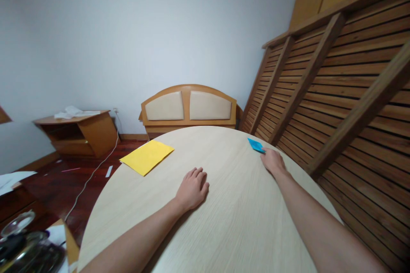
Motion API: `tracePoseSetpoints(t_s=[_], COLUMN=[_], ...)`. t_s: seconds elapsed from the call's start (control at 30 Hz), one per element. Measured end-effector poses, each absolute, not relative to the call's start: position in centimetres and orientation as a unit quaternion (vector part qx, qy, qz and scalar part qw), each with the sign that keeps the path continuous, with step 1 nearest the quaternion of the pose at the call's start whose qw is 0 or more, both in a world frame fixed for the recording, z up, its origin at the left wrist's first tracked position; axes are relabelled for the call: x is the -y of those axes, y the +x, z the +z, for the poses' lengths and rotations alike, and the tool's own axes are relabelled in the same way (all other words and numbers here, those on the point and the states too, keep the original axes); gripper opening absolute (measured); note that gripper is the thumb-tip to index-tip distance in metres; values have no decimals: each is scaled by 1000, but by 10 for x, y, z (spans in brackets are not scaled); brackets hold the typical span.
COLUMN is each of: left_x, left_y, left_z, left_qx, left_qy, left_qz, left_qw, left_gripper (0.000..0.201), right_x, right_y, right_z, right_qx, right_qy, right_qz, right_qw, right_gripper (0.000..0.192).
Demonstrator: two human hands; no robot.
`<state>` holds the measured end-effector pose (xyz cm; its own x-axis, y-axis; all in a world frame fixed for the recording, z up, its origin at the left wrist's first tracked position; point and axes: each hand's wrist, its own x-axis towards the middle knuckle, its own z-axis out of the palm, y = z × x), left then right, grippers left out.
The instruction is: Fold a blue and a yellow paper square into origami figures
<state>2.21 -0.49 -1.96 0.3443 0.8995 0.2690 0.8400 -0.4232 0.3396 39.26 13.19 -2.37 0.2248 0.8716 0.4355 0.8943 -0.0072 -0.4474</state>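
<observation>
My left hand (193,188) rests palm down on the round pale wooden table (224,222), fingers loosely curled, holding nothing. My right hand (272,161) reaches to the far right of the table, and its fingertips touch the near corner of a small blue folded paper (256,144). Whether the fingers pinch the paper or only press on it is unclear. A yellow sheet of paper (147,156) lies flat at the table's far left edge, apart from both hands.
A slatted wooden bed frame (336,94) leans along the right, close to the table edge. A headboard (188,106) stands against the far wall. A low cabinet (80,130) sits at left, with a cable on the floor. Metal pots (25,247) are at bottom left.
</observation>
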Motion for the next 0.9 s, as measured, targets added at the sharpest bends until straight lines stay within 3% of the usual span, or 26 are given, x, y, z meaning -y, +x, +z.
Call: tracePoseSetpoints(t_s=[0.33, 0.53, 0.73, 0.9], left_x=[5, 3, 3, 0], left_y=[22, 18, 9, -1], left_z=[-17, -10, -10, -9], left_qx=[-530, -508, -484, -447], left_qy=[818, 836, 854, 873], left_qz=[215, 201, 180, 183], left_qw=[60, 51, 58, 72], left_gripper=[40, 37, 43, 42], right_x=[-100, -52, -23, -25], right_y=[328, 257, 242, 245], right_z=[3, 4, -7, -8], right_qx=[697, 819, 876, 884], right_qy=[-648, -493, -424, -416], right_qz=[-77, 34, 130, 154], right_qw=[298, 291, 189, 149], right_gripper=[35, 38, 58, 57])
